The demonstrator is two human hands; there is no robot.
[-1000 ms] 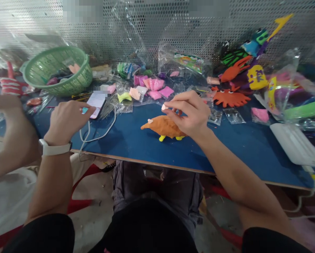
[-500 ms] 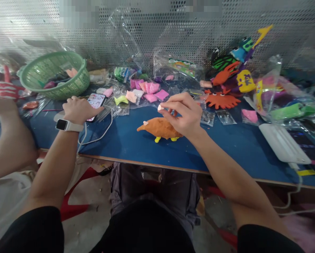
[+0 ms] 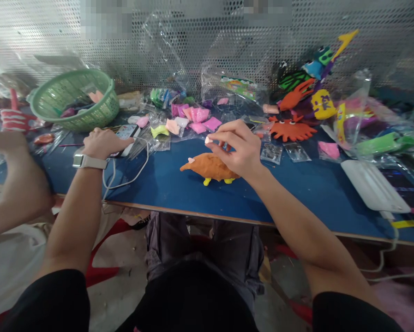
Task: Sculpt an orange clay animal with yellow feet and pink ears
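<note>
My right hand (image 3: pixel 239 148) pinches a small white piece (image 3: pixel 207 139) between thumb and fingertips, above the orange clay animal (image 3: pixel 210 167). The animal has a pointed snout, a pale ear and yellow feet (image 3: pixel 207 181), and stands on the blue table (image 3: pixel 165 193); its rear is partly hidden by my hand. My left hand (image 3: pixel 101 142), below a watch (image 3: pixel 84 161) on the wrist, lies with fingers spread at the near left side of a phone (image 3: pixel 128 133), its thumb over the screen. A white cable (image 3: pixel 147 159) curls beside the phone.
A green basket (image 3: pixel 78 122) stands at the back left, near another person's arm (image 3: pixel 23 184). Pink and yellow clay pieces (image 3: pixel 197 115) lie in wrappers at the back. An orange clay crab (image 3: pixel 292 129), other figures and a white power bank (image 3: pixel 373 186) are on the right.
The phone screen has changed from a lock screen with the time to another display. My right hand with the white piece has shifted slightly left.
</note>
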